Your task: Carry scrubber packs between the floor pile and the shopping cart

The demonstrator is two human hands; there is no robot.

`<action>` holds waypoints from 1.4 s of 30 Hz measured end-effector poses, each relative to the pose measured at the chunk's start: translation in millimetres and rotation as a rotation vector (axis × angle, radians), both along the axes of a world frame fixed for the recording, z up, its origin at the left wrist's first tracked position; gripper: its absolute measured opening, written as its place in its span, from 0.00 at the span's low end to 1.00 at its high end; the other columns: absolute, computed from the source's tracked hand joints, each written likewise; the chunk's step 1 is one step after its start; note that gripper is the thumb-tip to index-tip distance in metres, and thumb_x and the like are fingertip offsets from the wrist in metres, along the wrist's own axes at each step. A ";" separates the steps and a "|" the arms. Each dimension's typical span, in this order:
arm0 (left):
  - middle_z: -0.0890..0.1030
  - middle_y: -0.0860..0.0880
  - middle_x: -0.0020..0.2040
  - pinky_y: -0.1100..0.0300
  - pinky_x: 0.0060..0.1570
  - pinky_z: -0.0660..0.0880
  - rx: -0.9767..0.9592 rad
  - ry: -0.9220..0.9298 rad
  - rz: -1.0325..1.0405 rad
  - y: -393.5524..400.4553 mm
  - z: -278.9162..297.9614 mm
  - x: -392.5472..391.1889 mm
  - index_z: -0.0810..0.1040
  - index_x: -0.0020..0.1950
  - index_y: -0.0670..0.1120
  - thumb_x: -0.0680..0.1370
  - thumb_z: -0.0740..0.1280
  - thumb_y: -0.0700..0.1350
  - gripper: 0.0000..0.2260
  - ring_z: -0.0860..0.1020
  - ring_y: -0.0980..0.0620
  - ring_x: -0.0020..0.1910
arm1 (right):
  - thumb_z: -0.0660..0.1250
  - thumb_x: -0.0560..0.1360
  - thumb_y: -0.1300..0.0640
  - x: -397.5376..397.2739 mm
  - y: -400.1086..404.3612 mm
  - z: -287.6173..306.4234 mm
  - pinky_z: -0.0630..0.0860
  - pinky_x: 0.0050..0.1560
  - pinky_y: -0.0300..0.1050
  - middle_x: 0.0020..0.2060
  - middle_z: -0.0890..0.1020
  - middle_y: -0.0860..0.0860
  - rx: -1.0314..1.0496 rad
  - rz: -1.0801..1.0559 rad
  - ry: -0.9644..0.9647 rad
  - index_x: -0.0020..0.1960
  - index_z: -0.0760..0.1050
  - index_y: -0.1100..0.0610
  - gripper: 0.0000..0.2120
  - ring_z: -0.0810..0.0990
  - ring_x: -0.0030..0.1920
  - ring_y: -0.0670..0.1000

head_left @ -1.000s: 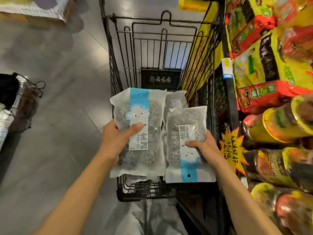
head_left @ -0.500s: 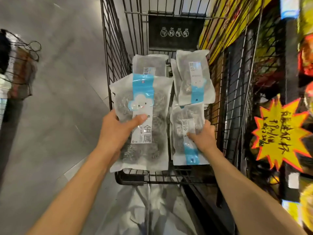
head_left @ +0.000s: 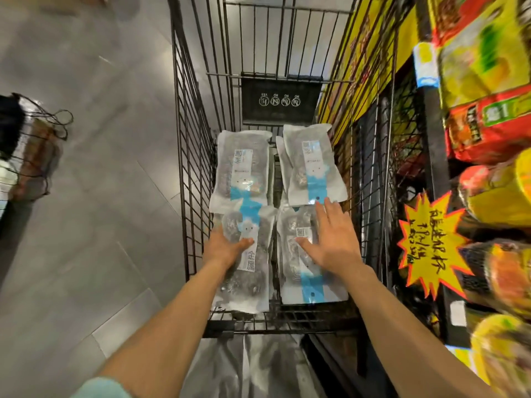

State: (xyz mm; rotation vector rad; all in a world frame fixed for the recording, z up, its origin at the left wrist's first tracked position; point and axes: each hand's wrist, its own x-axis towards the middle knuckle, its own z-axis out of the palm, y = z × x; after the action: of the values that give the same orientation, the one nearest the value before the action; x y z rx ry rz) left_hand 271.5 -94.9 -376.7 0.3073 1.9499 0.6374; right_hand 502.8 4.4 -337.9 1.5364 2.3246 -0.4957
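Several clear packets of metal scourers with blue stripes lie flat on the floor of a black wire shopping cart [head_left: 189,156]. My left hand [head_left: 222,248] grips the near left packet [head_left: 247,271] at its left edge, thumb laid across the label. My right hand [head_left: 333,239] is spread with straight fingers over the near right packet [head_left: 310,288], fingertips reaching the lower edge of the far right packet [head_left: 311,168]. A far left packet [head_left: 242,170] lies behind the one my left hand holds.
Store shelves with yellow, red and green food bags [head_left: 488,81] stand close on the right, with a yellow starburst price tag [head_left: 431,245]. Grey tiled floor [head_left: 100,196] spreads to the left. A net bag of goods [head_left: 31,150] sits at the left edge.
Both hands lowered their packets into the cart bottom. My right hand has let go of its packet and now lies spread over it. My left hand still grips its packet.
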 end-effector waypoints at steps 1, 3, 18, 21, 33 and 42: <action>0.85 0.50 0.59 0.41 0.65 0.77 -0.017 -0.010 0.006 -2.6 -19.3 -4.7 0.77 0.66 0.48 0.66 0.83 0.52 0.32 0.82 0.46 0.59 | 0.54 0.79 0.29 -1.7 -1.0 1.9 0.41 0.82 0.56 0.83 0.41 0.56 0.006 0.010 -0.011 0.84 0.38 0.56 0.47 0.40 0.83 0.57; 0.84 0.48 0.57 0.41 0.63 0.78 -0.072 0.027 -0.008 -3.3 -25.2 -5.0 0.76 0.65 0.46 0.69 0.81 0.51 0.28 0.82 0.43 0.59 | 0.52 0.79 0.28 -3.6 -3.2 4.2 0.39 0.81 0.57 0.83 0.39 0.55 0.007 0.020 -0.020 0.83 0.36 0.54 0.47 0.38 0.83 0.57; 0.66 0.44 0.80 0.44 0.76 0.65 0.344 0.870 -1.146 49.4 187.0 -36.3 0.58 0.83 0.49 0.80 0.67 0.58 0.34 0.66 0.43 0.77 | 0.57 0.77 0.28 -19.0 3.7 144.0 0.44 0.81 0.58 0.84 0.46 0.55 0.130 -0.003 0.095 0.84 0.45 0.53 0.47 0.44 0.83 0.57; 0.66 0.44 0.80 0.45 0.76 0.64 0.463 1.012 -1.216 61.0 249.1 -44.1 0.59 0.83 0.50 0.80 0.66 0.59 0.34 0.64 0.43 0.79 | 0.58 0.77 0.28 -10.8 2.4 193.0 0.45 0.81 0.57 0.84 0.49 0.55 0.219 -0.071 0.142 0.84 0.46 0.54 0.48 0.46 0.83 0.56; 0.55 0.44 0.84 0.42 0.75 0.66 0.862 1.050 -1.581 95.1 368.0 -70.0 0.50 0.84 0.53 0.79 0.64 0.66 0.40 0.59 0.42 0.81 | 0.55 0.69 0.19 -29.3 -112.1 320.4 0.54 0.81 0.55 0.82 0.56 0.57 0.472 -0.601 0.177 0.83 0.51 0.58 0.58 0.54 0.82 0.58; 0.69 0.44 0.78 0.43 0.69 0.73 1.410 0.682 -1.975 -7.9 420.4 44.8 0.62 0.81 0.49 0.75 0.65 0.69 0.41 0.69 0.41 0.75 | 0.59 0.76 0.28 -32.0 -354.1 385.8 0.49 0.82 0.55 0.83 0.54 0.53 0.603 -1.144 -0.021 0.84 0.49 0.55 0.48 0.51 0.83 0.55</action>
State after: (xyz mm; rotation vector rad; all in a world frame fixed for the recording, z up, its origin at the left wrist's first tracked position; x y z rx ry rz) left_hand 316.2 -102.8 43.7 2.9431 0.4271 0.2982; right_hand 470.8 -349.7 47.9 3.0663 1.3841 0.0423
